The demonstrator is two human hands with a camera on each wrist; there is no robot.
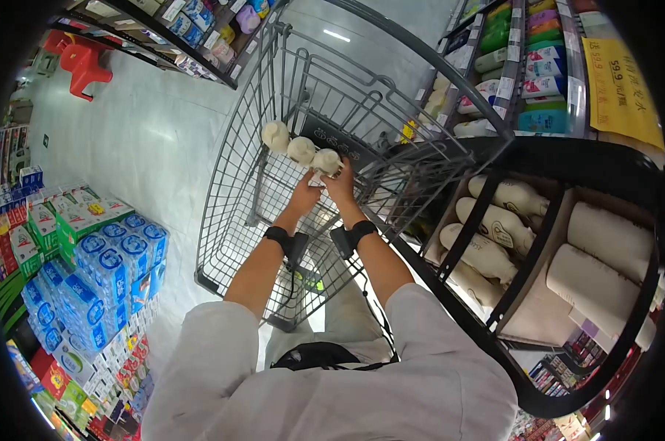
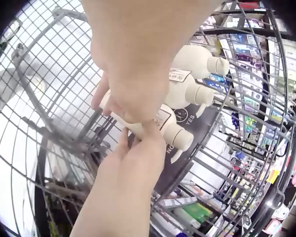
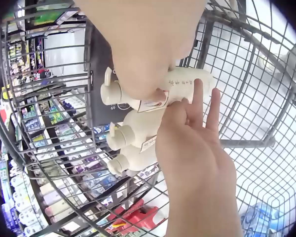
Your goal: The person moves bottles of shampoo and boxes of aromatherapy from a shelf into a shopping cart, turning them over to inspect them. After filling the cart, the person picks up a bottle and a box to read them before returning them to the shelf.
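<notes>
Three cream pump bottles lie side by side at the far end of a grey wire shopping cart (image 1: 226, 184). Both hands reach into the cart and meet on the nearest pump bottle (image 1: 326, 161). My left hand (image 1: 304, 195) grips its base end, and my right hand (image 1: 341, 184) holds its body from the other side. The left wrist view shows the left hand (image 2: 133, 64) over the bottle (image 2: 173, 131), with the right hand (image 2: 135, 160) below. From the right wrist, the right hand (image 3: 148, 49) covers the bottle (image 3: 190, 81) and the left hand (image 3: 192, 148) touches it.
The other two bottles (image 1: 301, 149) (image 1: 276, 135) lie to the left. A dark shelf (image 1: 545, 213) with cream refill pouches (image 1: 494, 228) stands close on the right. Packs of blue-capped water bottles (image 1: 104, 279) and cartons are stacked on the left. A red stool (image 1: 86, 62) stands far back left.
</notes>
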